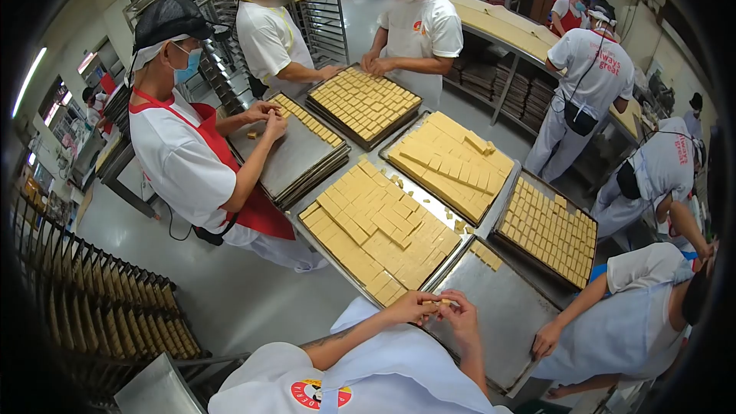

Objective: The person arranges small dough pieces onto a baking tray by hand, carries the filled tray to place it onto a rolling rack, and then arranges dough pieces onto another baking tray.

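Both my hands meet low in the middle of the head view, over the near edge of a bare metal tray (pixel 502 310). Pinched fingers of my left hand (pixel 409 307) and my right hand (pixel 461 314) come together around a small yellow dough piece (pixel 438 303); fingers partly cover it. A short row of cut dough pieces (pixel 485 254) lies at the far end of that tray. Just beyond my left hand is a tray stacked with scored yellow dough slabs (pixel 383 226), some shifted over others.
Past the slabs sit another slab tray (pixel 452 161) and trays of separated pieces (pixel 364 100) (pixel 548 222). A co-worker's hand (pixel 546 340) rests on my tray's right edge. Another person in a red apron (pixel 257 192) works at left. Racks (pixel 100 299) stand lower left.
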### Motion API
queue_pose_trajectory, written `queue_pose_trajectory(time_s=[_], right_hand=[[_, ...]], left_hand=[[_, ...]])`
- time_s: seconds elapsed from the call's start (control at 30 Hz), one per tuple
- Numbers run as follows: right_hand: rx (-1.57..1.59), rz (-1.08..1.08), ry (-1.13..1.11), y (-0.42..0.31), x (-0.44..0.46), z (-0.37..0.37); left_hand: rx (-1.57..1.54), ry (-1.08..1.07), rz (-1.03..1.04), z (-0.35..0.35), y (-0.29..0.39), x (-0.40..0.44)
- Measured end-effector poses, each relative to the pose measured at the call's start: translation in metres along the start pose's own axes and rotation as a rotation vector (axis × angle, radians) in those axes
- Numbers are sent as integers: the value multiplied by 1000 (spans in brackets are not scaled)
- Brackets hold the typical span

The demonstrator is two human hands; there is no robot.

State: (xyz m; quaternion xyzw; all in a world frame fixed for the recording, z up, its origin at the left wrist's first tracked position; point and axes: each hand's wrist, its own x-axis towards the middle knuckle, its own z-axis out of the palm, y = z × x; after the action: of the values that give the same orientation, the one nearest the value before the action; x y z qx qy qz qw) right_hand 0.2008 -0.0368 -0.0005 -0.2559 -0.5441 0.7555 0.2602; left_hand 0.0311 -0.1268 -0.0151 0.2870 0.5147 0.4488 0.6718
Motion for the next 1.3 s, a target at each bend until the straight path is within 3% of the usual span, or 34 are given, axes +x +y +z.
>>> queue_pose_trajectory(time_s=[0.7, 0.83, 1.3], right_hand=[[42, 164, 100, 16, -4, -2], [108, 196, 63, 9, -4, 2], [397, 207, 50, 12, -3, 7]], left_hand=[[29, 90, 83, -2, -3, -7], [28, 129, 42, -2, 0, -12], [103, 201, 178, 9, 16, -18]])
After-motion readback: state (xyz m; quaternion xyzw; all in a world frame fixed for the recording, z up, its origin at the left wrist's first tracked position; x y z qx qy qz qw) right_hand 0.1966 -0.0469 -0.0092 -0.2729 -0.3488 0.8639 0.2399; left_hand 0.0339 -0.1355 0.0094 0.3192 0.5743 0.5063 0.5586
